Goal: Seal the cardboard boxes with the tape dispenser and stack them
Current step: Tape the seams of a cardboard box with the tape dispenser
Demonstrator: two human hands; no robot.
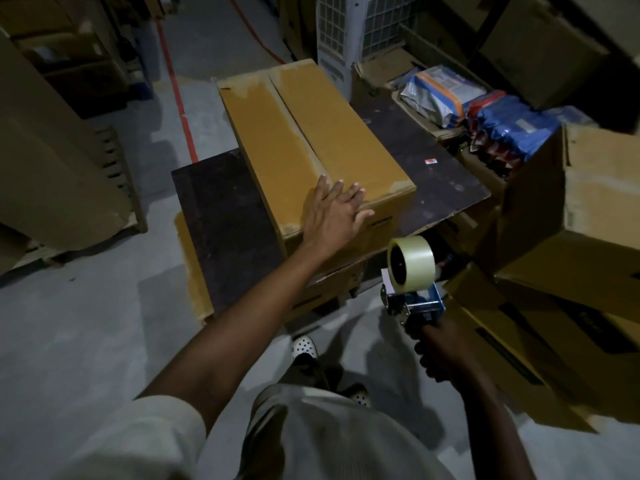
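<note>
Box (311,133) edge under L hand (332,211)

No legible text; print on packets (446,95) blurred.

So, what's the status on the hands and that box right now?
Left hand flat on the cardboard box, near end, fingers straight. Right hand grips the tape dispenser, held clear of it. Flaps closed. Nothing between them.

One table (221,220) carries one closed box (311,140). Near the table's front edge: one tape dispenser (415,303) with one roll (412,261), and two hands, left hand (332,213) and right hand (440,351). Right of the table, at least three more boxes (595,188).
</note>
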